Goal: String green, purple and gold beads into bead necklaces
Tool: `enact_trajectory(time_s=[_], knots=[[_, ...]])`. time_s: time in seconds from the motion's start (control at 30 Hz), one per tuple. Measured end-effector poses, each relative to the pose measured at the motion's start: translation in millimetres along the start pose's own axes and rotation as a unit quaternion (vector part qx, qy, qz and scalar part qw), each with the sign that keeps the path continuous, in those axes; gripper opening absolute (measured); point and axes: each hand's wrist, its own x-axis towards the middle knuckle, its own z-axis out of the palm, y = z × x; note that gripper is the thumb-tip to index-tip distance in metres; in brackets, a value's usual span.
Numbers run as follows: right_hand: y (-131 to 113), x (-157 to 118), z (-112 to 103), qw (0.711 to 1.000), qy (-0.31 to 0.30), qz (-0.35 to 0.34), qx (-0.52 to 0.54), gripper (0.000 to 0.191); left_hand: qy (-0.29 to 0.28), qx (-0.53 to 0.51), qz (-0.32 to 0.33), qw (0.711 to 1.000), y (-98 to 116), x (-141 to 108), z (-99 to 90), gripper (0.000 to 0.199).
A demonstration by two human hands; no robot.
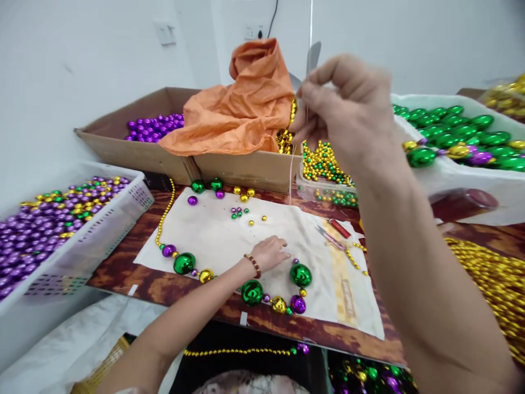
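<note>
My right hand (334, 101) is raised high in front of the boxes, its fingers pinching a thin pale thread (291, 178). The thread runs upward out of view and also hangs down toward the cloth. Low over the white cloth (213, 224), my left hand (268, 253) is open, fingers stretched to the right, a brown bead bracelet at its wrist. A bead strand lies along the cloth's near edge, with a large green bead (301, 274) close to those fingers. Part of the strand is hidden by my left forearm. Several loose purple, green and gold beads (244, 198) lie farther back.
Scissors (328, 237) and a red tube (339, 228) lie at the cloth's right. A white basket (135, 186) of beads stands left. Behind is a cardboard box (241, 169) with orange fabric (241, 109). Gold bead strings (488, 273) and a white-lined bin (459, 183) are right.
</note>
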Motion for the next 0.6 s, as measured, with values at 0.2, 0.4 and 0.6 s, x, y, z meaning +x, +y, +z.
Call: enact_trajectory(time_s=[0.2, 0.4, 0.6], knots=[[47, -60, 12, 0.985, -0.04, 0.119, 0.117, 0.017, 0.101, 0.058, -0.12, 0.986, -92, -23, -86.2, 0.017], [92, -143, 47, 0.941, -0.013, 0.279, 0.19, 0.016, 0.236, 0.057, -0.238, 0.941, -152, 15, -141.2, 0.034], [107, -218, 98, 0.921, -0.029, 0.358, 0.148, 0.014, 0.237, 0.047, -0.316, 0.917, -175, 62, -141.0, 0.063]])
